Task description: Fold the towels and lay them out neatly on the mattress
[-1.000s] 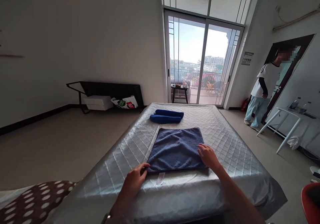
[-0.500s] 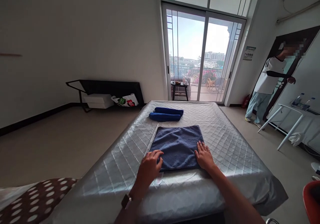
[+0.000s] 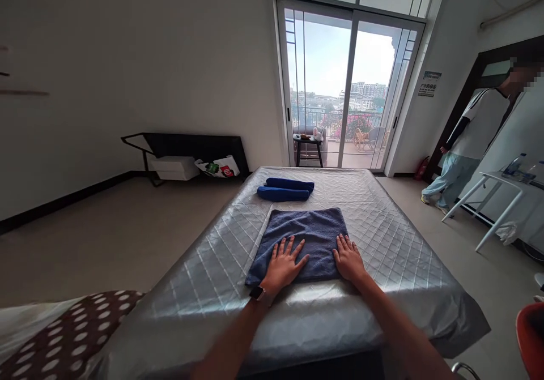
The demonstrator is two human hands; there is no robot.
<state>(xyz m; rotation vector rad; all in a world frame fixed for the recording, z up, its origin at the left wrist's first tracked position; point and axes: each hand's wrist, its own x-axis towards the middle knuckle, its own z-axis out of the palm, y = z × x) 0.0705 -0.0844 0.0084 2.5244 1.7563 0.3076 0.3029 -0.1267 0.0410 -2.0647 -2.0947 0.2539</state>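
Observation:
A dark blue towel [image 3: 314,227], roughly square, lies flat on a silver quilted table cover [image 3: 204,267]. My left hand [image 3: 284,264] rests on the towel's left part, palm down with fingers spread; a dark watch sits on that wrist. On the right edge of the towel my right hand [image 3: 348,257] lies flat, fingers stretched forward. Beyond the towel are two rolled blue cloths [image 3: 284,192], side by side. Small wrinkles show in the towel between my hands.
A person [image 3: 471,125] in a white top stands by the door at right. Near them is a white table [image 3: 505,182] with bottles. A red chair [image 3: 529,334] is at lower right, a brown dotted cloth [image 3: 72,334] at lower left. A black bench [image 3: 195,148] lines the wall.
My left hand has moved from the towel's near left corner onto its surface and spread its fingers. My right hand stays on the right edge. The person by the door has turned and shifted.

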